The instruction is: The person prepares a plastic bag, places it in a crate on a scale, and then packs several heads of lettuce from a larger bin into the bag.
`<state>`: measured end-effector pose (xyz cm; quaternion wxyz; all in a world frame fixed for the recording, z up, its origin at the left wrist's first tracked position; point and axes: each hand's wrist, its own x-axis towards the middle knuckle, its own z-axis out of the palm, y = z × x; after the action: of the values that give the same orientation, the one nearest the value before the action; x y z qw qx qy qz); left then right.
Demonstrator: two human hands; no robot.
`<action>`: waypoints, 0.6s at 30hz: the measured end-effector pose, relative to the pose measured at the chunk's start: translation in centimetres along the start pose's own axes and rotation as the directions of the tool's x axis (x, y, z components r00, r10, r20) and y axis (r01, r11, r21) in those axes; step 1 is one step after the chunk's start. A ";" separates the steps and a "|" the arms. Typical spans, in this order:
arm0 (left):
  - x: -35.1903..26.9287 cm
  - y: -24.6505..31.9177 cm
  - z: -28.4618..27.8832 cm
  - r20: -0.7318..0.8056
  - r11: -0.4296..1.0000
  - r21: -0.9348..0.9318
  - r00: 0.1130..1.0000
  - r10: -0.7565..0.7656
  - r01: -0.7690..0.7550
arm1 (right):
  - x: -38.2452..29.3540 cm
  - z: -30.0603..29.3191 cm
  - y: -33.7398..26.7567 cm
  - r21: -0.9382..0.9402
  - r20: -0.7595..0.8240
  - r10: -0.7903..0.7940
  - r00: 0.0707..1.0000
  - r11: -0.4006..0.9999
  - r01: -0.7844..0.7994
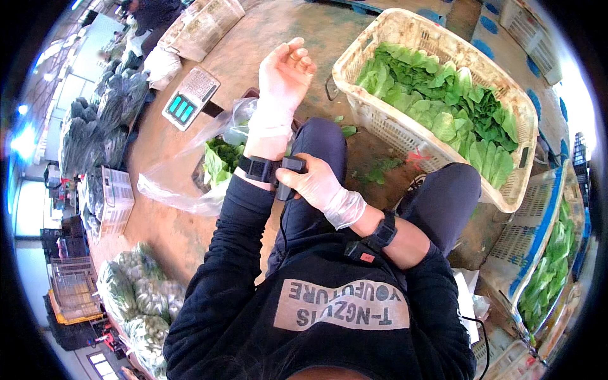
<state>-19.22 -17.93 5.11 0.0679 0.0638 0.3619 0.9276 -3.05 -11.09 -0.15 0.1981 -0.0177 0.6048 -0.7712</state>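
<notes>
My left hand (287,78), in a thin translucent glove, is raised palm up with its fingers loosely curled and nothing in them. A black strap (259,169) circles my left wrist and carries a small black device (285,186). My gloved right hand (320,185) grips that device between thumb and fingers. Another strapped device (359,251) sits on my right forearm. Below my left wrist, a clear plastic bag (175,192) lies around leafy greens (219,161). Beyond my knees to the right, a dirty white plastic crate (380,121) holds rows of green leafy vegetables (441,118).
A digital scale (191,97) stands on the floor ahead left. Bagged vegetables (140,304) lie at lower left, with dark bags (102,126) stacked farther off. Another crate (527,247) of greens stands right. Loose leaves (377,171) litter the floor. A person (154,19) is in the background.
</notes>
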 end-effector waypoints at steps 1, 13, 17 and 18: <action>-0.2 0.1 -0.2 0.037 0.960 -0.234 0.988 -0.149 0.154 | 0.1 0.1 0.2 0.009 0.021 0.064 0.998 0.998 -0.065; -0.9 -1.4 -0.5 0.010 0.776 0.590 0.964 0.267 -0.221 | 0.1 -0.4 1.5 0.067 0.214 0.050 0.976 0.996 -0.066; -2.0 -0.2 0.3 0.125 0.539 0.809 0.965 0.233 -0.235 | 1.4 -5.9 -2.5 -0.271 0.252 -0.111 0.961 0.946 0.180; -2.5 0.3 0.3 0.169 0.502 0.823 0.959 0.229 -0.265 | 2.2 -8.0 -3.4 0.005 0.187 -0.158 0.970 0.987 0.160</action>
<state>-16.70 -18.39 5.31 -0.0970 0.1570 0.7465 0.6393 -8.15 -3.75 0.42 0.1912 -0.1395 0.5841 -0.7764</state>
